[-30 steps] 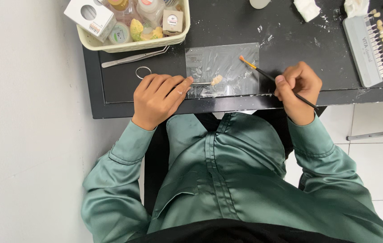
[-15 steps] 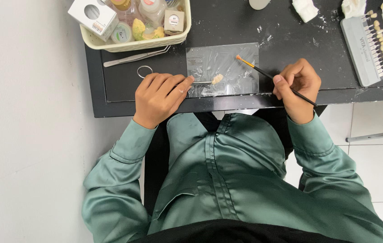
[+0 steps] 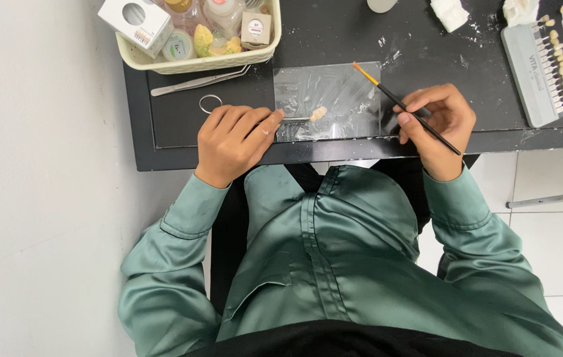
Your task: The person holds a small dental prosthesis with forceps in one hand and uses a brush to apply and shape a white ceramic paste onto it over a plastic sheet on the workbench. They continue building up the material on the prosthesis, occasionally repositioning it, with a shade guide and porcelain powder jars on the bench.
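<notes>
My left hand (image 3: 235, 139) rests on the black table's front edge and pinches a thin metal holder with a small cream tooth-shaped piece (image 3: 318, 113) on its tip. The piece lies over a clear glass slab (image 3: 331, 92) smeared with white traces. My right hand (image 3: 439, 125) grips a thin black brush (image 3: 406, 108); its orange tip points up-left, over the slab's upper right corner and above the cream piece.
A cream basket (image 3: 195, 63) of jars and a small box stands at the back left. Metal tweezers (image 3: 195, 82) and a small ring (image 3: 210, 102) lie below it. A grey shade guide (image 3: 542, 66) with tooth tabs sits at the right. White wads lie at the back.
The brush tip has lifted from near the cream piece up and to the right, toward the slab's upper corner. My left hand has stayed put.
</notes>
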